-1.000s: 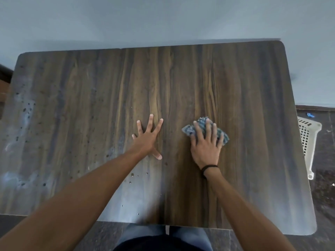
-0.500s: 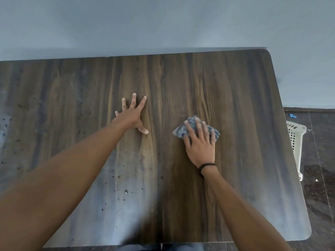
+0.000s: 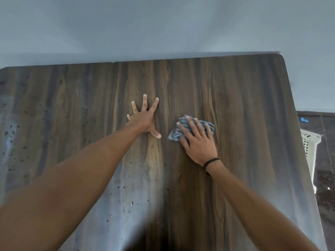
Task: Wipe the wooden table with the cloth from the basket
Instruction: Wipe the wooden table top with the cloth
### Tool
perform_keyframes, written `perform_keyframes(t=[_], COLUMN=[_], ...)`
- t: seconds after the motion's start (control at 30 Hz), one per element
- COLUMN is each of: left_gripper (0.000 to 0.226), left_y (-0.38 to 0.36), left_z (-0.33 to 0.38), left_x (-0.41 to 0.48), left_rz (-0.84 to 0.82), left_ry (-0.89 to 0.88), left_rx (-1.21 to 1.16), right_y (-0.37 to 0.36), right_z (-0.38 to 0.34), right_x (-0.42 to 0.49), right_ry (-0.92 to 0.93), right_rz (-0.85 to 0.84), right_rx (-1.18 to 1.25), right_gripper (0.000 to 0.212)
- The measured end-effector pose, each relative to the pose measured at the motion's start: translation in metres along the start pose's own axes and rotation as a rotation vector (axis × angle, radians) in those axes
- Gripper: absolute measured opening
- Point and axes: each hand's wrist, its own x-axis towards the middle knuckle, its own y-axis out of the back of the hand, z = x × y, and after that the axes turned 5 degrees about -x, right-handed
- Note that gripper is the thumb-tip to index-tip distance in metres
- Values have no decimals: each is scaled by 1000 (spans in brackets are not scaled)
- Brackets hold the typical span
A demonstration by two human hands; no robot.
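Note:
The dark wooden table (image 3: 244,98) fills most of the view. A crumpled blue-grey patterned cloth (image 3: 175,133) lies near its middle, pressed flat to the wood under my right hand (image 3: 198,140), whose fingers cover most of it. My left hand (image 3: 144,118) rests flat on the table just left of the cloth, fingers spread, holding nothing. Small water droplets and dusty smears mark the near middle and left of the tabletop. The white plastic basket (image 3: 310,144) stands on the floor past the table's right edge, mostly hidden by the table.
A pale wall runs along the table's far edge. Dark floor (image 3: 326,178) shows to the right, with a small blue object (image 3: 304,119) lying on it beyond the basket.
My right hand has slid the cloth a little to the left, closer to my left hand. The view has shifted forward over the table.

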Motion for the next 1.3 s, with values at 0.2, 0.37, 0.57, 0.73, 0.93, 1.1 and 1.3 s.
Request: perform_keyframes(t=[0.2,0.37,0.57,0.73,0.93,1.1,1.3], left_gripper=[156,156,156,155,155,156,156], left_y=[0,0,0,2,2,-2,-2], left_z=[-1,-2,0,0,-1,-3,-5], left_x=[0,2,1,1,4,6,8], left_rz=[13,22,26,11,24,32,36], left_ry=[-9,0,-11,-3,-5,-12,-11], left_rx=[-8,2,13,11,29,35,38], right_y=[8,19,17,18,21,19,26], right_z=[-11,25,18,17,40,22,26], right_x=[52,88,110,146,170,183,219], right_ry=[-297,-345,-149,-465,-507,-197,-449], right_rz=[-13,-6,-51,-34,10,-37,-65], right_rx=[36,93,65,132,169,97,124], right_gripper=[55,54,54,55,54,54,55])
